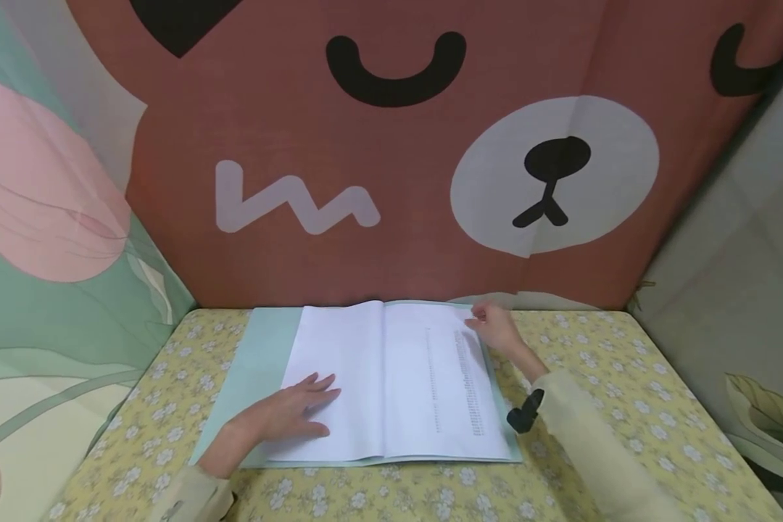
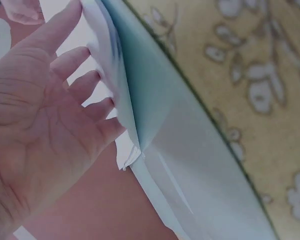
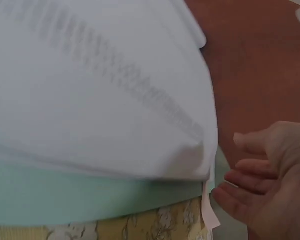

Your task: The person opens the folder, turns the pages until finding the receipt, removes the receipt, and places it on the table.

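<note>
A pale green folder (image 1: 267, 355) lies open on the table with white pages inside. My left hand (image 1: 277, 417) rests on the blank left page (image 1: 349, 348), fingers spread and fairly straight; the left wrist view shows its palm (image 2: 40, 115) beside the edges of the sheets. At the top right corner of the printed right page (image 1: 407, 384) is my right hand (image 1: 498, 332). In the right wrist view that hand (image 3: 270, 180) has loosely bent fingers, thumb apart from them, with no paper between them. Columns of small print (image 3: 120, 70) run down the page, too blurred to read.
A yellow floral cloth (image 1: 600, 377) covers the table. Behind its far edge hangs a brown bear-print curtain (image 1: 417, 159), close to the folder's top. Patterned cloth walls (image 1: 744, 239) stand on both sides. A dark device (image 1: 525, 412) sits at the right wrist.
</note>
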`<state>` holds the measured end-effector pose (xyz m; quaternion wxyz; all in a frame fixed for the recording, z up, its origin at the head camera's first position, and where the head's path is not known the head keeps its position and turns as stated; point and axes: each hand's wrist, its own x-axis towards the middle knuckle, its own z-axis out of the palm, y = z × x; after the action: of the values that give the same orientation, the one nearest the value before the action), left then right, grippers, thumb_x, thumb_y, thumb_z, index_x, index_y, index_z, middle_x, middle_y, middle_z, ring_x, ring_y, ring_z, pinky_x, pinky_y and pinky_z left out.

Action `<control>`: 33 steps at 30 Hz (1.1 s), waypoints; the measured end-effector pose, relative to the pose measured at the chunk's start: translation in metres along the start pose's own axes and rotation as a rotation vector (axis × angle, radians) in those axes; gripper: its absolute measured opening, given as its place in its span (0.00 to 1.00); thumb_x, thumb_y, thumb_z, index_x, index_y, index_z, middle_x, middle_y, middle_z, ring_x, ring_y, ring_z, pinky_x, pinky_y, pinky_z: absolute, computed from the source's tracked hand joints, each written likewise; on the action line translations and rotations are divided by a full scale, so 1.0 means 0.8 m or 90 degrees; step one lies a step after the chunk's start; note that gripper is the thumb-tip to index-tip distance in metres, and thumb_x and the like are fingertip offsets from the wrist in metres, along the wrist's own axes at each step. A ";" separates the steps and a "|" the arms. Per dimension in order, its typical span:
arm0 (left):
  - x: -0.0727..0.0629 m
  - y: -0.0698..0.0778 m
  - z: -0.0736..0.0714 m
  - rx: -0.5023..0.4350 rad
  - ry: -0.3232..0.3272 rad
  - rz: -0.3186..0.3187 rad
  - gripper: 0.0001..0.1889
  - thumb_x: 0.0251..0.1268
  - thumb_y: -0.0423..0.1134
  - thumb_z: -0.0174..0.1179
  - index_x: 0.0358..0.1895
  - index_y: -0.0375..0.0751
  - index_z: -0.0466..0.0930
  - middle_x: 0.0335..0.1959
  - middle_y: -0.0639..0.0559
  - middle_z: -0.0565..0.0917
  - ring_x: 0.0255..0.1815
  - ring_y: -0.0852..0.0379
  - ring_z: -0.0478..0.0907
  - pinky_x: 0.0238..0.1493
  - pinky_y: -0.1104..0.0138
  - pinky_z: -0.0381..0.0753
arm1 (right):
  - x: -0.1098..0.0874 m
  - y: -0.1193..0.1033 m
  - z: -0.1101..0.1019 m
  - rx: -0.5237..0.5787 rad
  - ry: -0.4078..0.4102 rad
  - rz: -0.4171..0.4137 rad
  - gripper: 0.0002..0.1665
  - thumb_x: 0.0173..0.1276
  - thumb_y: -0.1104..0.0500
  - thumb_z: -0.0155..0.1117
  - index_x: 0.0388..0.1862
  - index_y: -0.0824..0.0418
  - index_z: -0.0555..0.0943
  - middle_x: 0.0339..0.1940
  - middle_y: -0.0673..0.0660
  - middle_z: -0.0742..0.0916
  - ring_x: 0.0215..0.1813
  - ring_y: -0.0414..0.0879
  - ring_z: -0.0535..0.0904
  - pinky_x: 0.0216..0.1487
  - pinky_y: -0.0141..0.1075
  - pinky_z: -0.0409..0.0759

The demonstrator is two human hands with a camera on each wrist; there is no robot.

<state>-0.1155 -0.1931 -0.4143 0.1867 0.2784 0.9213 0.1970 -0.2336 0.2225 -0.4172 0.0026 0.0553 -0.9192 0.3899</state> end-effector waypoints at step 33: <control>-0.004 0.002 0.010 -0.069 -0.005 -0.017 0.44 0.66 0.55 0.70 0.80 0.41 0.64 0.84 0.42 0.53 0.84 0.32 0.40 0.76 0.34 0.48 | 0.012 0.015 0.028 -0.155 -0.164 -0.020 0.43 0.79 0.53 0.62 0.80 0.75 0.57 0.78 0.74 0.66 0.80 0.71 0.56 0.76 0.62 0.60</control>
<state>-0.1090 -0.1920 -0.4194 0.2079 0.2561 0.9122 0.2430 -0.2437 0.2139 -0.4410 -0.1022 0.1187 -0.9514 0.2653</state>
